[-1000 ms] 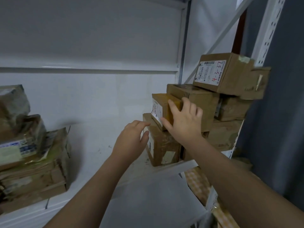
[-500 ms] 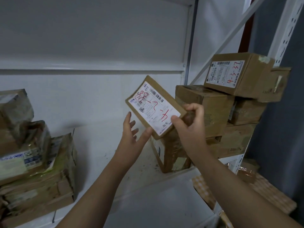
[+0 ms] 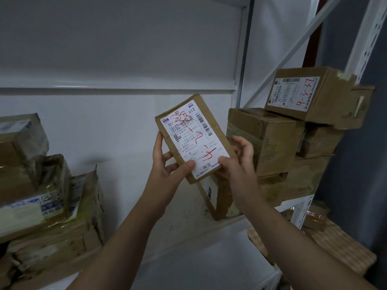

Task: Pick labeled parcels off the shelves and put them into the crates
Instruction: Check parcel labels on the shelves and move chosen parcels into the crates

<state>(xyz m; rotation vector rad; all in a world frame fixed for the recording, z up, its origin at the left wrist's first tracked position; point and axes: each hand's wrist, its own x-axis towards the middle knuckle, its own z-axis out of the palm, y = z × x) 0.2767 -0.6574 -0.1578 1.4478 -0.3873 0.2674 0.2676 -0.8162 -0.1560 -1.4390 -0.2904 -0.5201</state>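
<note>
Grip is two-handed now: your left hand [image 3: 167,167] clasps the parcel [image 3: 192,139] at its lower left edge, and your right hand [image 3: 237,162] pinches the lower right corner. A second ago it sat in the stack of boxes [image 3: 272,141]; you've lifted it clear of the shelf [image 3: 182,208], label facing you. Crates aren't in view yet.

A flat brown cardboard parcel [image 3: 193,139] is up in mid-air at the centre, tilted with its top leaning left. Its white label [image 3: 198,147], with barcodes and red handwriting, faces the camera. The left hand [image 3: 167,164] grips its lower left edge and the right hand [image 3: 236,162] its lower right corner. On the shelf [image 3: 178,216] behind, more parcels are stacked at the right [image 3: 272,143] and left [image 3: 48,206].
</note>
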